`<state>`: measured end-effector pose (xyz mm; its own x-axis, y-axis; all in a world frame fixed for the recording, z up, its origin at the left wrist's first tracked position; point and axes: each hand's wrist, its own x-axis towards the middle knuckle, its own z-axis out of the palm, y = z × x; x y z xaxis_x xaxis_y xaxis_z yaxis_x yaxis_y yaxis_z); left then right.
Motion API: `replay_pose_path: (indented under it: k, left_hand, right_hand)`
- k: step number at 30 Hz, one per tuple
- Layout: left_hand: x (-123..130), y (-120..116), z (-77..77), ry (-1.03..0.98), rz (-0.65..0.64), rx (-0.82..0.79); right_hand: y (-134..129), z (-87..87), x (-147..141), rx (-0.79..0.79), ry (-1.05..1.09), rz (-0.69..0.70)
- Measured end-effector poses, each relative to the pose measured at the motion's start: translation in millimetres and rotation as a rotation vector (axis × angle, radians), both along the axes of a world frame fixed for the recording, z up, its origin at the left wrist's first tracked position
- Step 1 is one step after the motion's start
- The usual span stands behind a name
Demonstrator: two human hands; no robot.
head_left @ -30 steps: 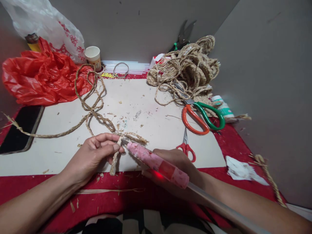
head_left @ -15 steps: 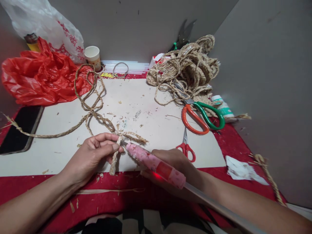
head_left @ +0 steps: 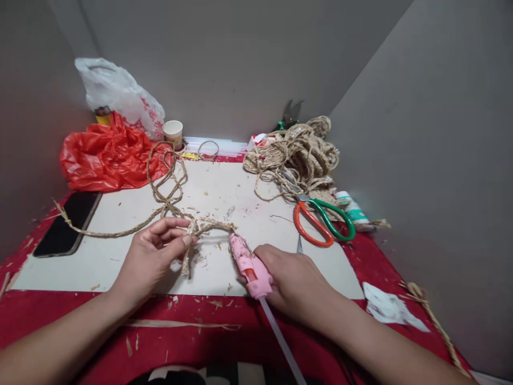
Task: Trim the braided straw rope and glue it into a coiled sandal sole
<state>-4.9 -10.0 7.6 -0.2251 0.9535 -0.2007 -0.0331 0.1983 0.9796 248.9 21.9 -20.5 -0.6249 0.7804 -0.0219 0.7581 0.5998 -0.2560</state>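
My left hand (head_left: 158,254) pinches a braided straw cord (head_left: 191,230) between thumb and fingers, where pieces of it cross. One short end hangs down; another reaches right to the nozzle of a pink hot glue gun (head_left: 248,267). My right hand (head_left: 284,272) is wrapped round the gun's handle, with a long clear glue stick (head_left: 282,342) sticking out of its back. A loose length of braided cord (head_left: 160,198) loops across the white board (head_left: 224,187) beyond my left hand. My right fingers are mostly hidden behind the gun.
Large scissors (head_left: 320,216) with orange and green handles lie right, by a heap of braided straw pieces (head_left: 300,149). A phone (head_left: 68,224), red plastic bag (head_left: 112,152) and paper cup (head_left: 173,132) stand left. Crumpled tissue (head_left: 390,307) lies right. Grey walls (head_left: 433,160) enclose the table.
The glue gun has swung from my left fingertips rightward to the cord's right end. My left hand keeps its pinch. The camera view has tilted up and shifted.
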Motion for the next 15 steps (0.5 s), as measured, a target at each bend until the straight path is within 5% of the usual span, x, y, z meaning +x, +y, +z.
replay_pose_path:
  k: [4,9,15]
  left_hand:
    - [-1.3,-2.2,3.3,0.144,0.025,0.108]
    - [-6.1,1.3,11.4,0.18,0.107,0.262]
    - [-7.5,-7.1,33.5,0.216,0.148,0.44]
  right_hand:
    - [-2.4,5.7,-1.4,0.025,-0.046,0.012]
    - [-8.6,16.5,0.6,-0.003,0.06,0.232]
    - [9.5,16.6,19.6,0.161,-0.15,-0.139]
